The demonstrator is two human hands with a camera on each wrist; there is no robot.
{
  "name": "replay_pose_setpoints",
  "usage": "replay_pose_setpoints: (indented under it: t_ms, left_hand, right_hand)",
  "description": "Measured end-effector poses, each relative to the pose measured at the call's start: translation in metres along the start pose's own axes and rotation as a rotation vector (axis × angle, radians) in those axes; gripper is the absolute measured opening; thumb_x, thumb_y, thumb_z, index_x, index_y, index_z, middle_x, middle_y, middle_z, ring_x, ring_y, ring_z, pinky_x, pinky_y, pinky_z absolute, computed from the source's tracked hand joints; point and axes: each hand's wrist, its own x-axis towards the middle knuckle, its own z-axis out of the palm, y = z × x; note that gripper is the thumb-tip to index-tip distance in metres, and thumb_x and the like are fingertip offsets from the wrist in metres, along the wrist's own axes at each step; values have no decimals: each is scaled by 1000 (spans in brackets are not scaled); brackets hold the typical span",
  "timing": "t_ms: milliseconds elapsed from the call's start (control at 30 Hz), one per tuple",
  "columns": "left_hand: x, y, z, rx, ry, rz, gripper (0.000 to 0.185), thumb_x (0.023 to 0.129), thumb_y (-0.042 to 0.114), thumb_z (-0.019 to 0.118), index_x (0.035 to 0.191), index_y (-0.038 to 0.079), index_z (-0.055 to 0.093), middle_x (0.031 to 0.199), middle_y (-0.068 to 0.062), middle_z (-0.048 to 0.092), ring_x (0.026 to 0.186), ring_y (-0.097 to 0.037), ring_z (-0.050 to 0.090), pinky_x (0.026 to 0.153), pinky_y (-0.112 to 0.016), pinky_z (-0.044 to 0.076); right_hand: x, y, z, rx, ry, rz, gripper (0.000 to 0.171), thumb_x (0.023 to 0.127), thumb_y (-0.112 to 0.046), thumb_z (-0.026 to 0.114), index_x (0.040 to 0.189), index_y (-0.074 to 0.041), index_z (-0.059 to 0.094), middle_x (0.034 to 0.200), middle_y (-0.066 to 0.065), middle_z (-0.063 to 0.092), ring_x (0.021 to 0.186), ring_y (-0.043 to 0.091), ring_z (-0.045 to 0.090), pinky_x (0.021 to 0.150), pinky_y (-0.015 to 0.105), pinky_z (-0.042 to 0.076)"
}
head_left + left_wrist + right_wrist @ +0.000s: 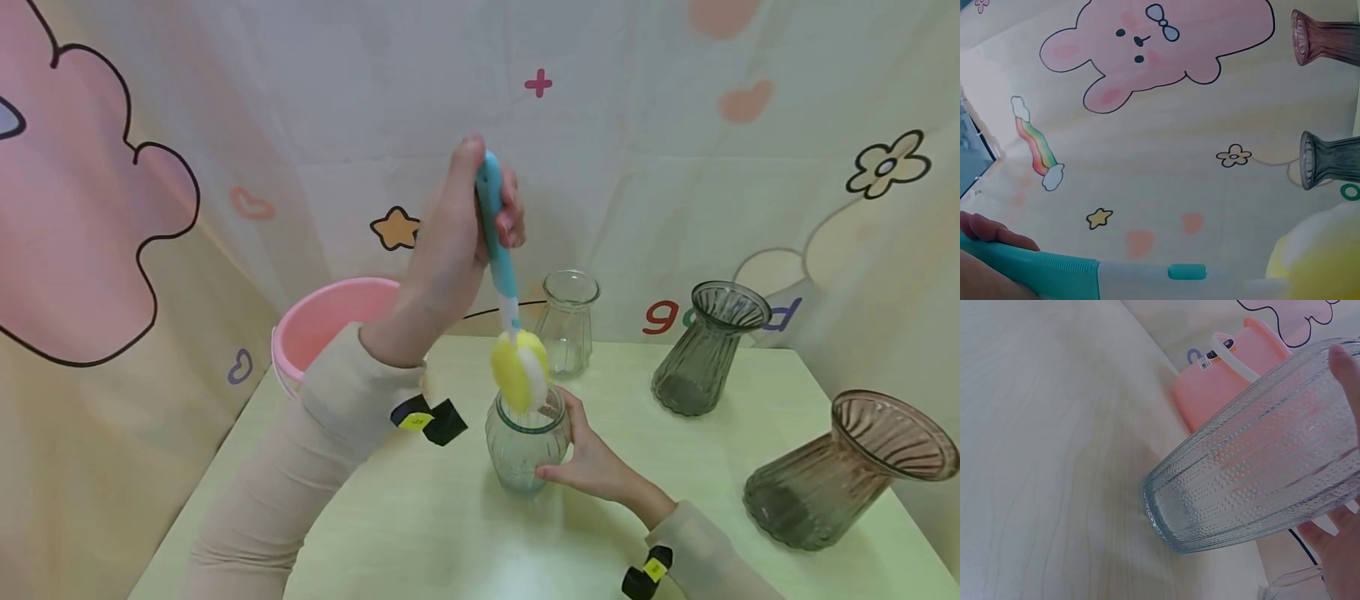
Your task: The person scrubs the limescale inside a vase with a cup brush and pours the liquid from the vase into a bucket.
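Four glass vases [525, 442], one pink bucket [322, 321]; left hand [450, 242] fingers around one sponge brush [502, 275], right hand [592, 458] fingers around nearest vase.

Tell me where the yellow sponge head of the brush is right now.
In the head view the sponge head sits at table centre, at the mouth of the clear vase the right hand holds, under the left hand.

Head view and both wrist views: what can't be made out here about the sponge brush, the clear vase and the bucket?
- Sponge brush: head view cannot settle whether the sponge has entered the clear vase; the left wrist view crops the sponge at its edge.
- Left hand: grip mostly cut off in the left wrist view.
- Vase mouth: out of frame in the right wrist view.
- Pink bucket: contents hidden by the left arm.
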Motion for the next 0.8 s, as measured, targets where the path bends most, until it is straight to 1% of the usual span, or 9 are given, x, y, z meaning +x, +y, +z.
replay_pose_setpoints:
  t_ms: [67, 133, 200, 267, 333, 433, 633, 733, 800]
  left_hand:
    - [2, 11, -3, -2, 13, 22, 45, 99, 31, 28, 64, 8, 44, 53, -2, 36, 52, -16, 35, 56, -27, 33]
    - [5, 20, -5, -6, 35, 19, 44, 99, 29, 28, 65, 7, 44, 53, -2, 36, 52, -17, 34, 55, -27, 33]
    - [7, 26, -8, 22, 58, 9, 42, 98, 27, 29, 65, 6, 45, 54, -3, 37, 53, -18, 34, 55, -27, 34]
    - [11, 25, -12, 74, 80, -15, 41, 98, 25, 30, 66, 5, 45, 53, -3, 38, 52, -18, 35, 55, -27, 34]
    - [14, 18, -18, 146, 99, -60, 40, 98, 26, 33, 67, 5, 46, 53, -2, 39, 52, -18, 36, 55, -27, 35]
    - [19, -4, -30, 241, 130, -161, 39, 98, 29, 35, 69, 5, 47, 53, -1, 40, 51, -17, 37, 55, -26, 36]
    - [25, -68, -60, 345, 210, -437, 39, 97, 36, 37, 75, 6, 48, 56, 2, 42, 49, -10, 39, 51, -21, 35]
    - [24, -100, -76, 408, 235, -531, 40, 97, 39, 37, 75, 7, 49, 58, 3, 42, 49, -9, 39, 51, -21, 35]
    - [22, -118, -86, 454, 244, -574, 40, 96, 39, 36, 73, 9, 49, 58, 3, 42, 50, -9, 39, 51, -21, 35]
  right_hand:
    - [0, -8, 1, -2, -5, -21, 101, 71, -5, 76, 143, -13, 6, 144, 18, 26, 132, 41, 28, 100, 64, 22]
    - [0, -16, 1, -2, -12, -42, 100, 71, -1, 75, 142, -7, 6, 145, 21, 24, 132, 44, 26, 99, 65, 23]
    - [0, -16, 1, 2, -16, -59, 101, 71, 0, 75, 143, -7, 4, 146, 21, 23, 132, 45, 25, 98, 66, 24]
    - [0, -16, 2, 4, -16, -60, 104, 71, 2, 74, 144, -8, 1, 147, 22, 22, 133, 44, 24, 98, 67, 23]
    - [0, -17, 2, 2, -13, -60, 106, 70, 3, 74, 145, -8, 0, 147, 22, 22, 133, 44, 24, 98, 67, 23]
    - [0, -17, 2, -7, -3, -58, 107, 70, 4, 74, 145, -8, 0, 147, 21, 23, 133, 43, 25, 98, 66, 24]
    - [1, -17, 3, -9, 1, -63, 105, 70, 3, 74, 145, -9, 2, 147, 21, 23, 133, 43, 25, 97, 66, 25]
    - [1, -16, 4, -11, 2, -59, 105, 70, 2, 75, 145, -10, 3, 147, 20, 23, 133, 43, 25, 98, 66, 24]
    - [1, -16, 4, -13, 2, -52, 105, 70, 1, 75, 145, -11, 3, 147, 19, 23, 133, 42, 25, 98, 67, 24]
